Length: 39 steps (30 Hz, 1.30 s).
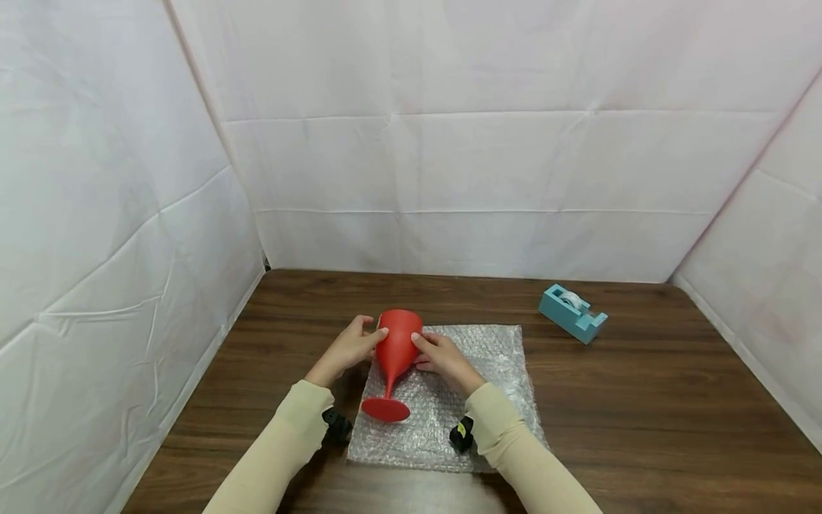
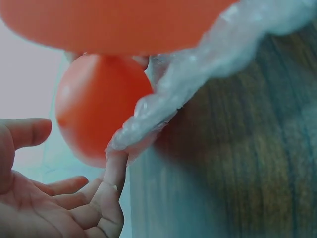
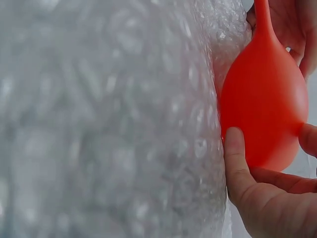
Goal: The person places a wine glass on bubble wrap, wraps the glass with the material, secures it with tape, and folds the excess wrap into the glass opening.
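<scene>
Red goblet (image 1: pixel 394 360) lies lengthwise over the left part of the bubble wrap (image 1: pixel 501 400), foot toward the person and mouth pointing away; its long axis runs near to far, leaning slightly right at the far end.

Nearest are two cream sleeves (image 1: pixel 276 450), cut off by the lower edge of the head view, with a black wrist device (image 1: pixel 337 426) at the left cuff and another at the right. Next comes the round foot (image 1: pixel 385 409), which looms in the left wrist view, cropped at the top. Beyond it a thin stem (image 1: pixel 389 385) widens into the bowl (image 1: pixel 397 339), flanked by both hands.

The left hand (image 1: pixel 349 350) is loosely spread at the bowl's left side, thumb straight, one fingertip touching the wrap's edge; whether its thumb bears on the bowl is hard to tell. The right hand (image 1: pixel 446 360) pinches the bowl, some of its fingers hidden behind it. The goblet's inside cannot be made out, nor how much of its weight the wrap takes. It is one smooth, plain red with a soft sheen.

Farther right on the dark wood table (image 1: pixel 674 400) sits a blue tape dispenser (image 1: pixel 564 318); white cloth (image 1: pixel 449 164) hangs behind.
</scene>
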Available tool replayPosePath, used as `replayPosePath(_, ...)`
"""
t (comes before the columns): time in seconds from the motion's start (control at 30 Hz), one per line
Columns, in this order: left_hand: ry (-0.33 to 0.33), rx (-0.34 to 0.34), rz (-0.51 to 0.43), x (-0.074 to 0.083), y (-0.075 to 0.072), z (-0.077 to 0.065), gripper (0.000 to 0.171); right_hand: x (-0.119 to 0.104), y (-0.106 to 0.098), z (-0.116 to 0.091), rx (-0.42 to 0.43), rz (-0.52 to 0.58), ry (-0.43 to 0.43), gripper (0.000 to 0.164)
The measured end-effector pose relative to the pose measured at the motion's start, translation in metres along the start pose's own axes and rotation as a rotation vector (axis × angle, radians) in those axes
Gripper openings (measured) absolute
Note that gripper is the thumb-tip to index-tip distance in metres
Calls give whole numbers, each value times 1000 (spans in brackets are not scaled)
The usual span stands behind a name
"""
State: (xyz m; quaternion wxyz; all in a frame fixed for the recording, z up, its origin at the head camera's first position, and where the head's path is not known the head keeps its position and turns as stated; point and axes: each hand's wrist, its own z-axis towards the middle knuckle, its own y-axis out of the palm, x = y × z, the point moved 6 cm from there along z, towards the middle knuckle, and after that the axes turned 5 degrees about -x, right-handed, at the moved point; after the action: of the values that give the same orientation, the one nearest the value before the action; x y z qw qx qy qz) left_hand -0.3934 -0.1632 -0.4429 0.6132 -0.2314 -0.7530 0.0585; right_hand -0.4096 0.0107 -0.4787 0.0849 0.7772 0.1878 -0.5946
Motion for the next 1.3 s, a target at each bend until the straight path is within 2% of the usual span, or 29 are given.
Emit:
replayPosePath(0.33, 41, 2, -23, 7, 0, -1, 45, 2, -13, -4, 5, 19, -29, 47)
replayPosePath(0.7, 84, -26, -44, 10, 4, 2, 46, 3, -24, -12, -3, 13, -55, 44)
replayPosePath(0.93, 110, -29, -62, 15, 8, 3, 51, 9, -32, -14, 25, 45, -27, 44)
replayPosePath(1.17, 153, 1, -4, 20, 13, 3, 54, 12, -38, -16, 24, 48, -27, 45)
replayPosePath(1.3, 167, 7, -9, 22, 16, 3, 55, 14, -42, -16, 10, 40, -15, 43)
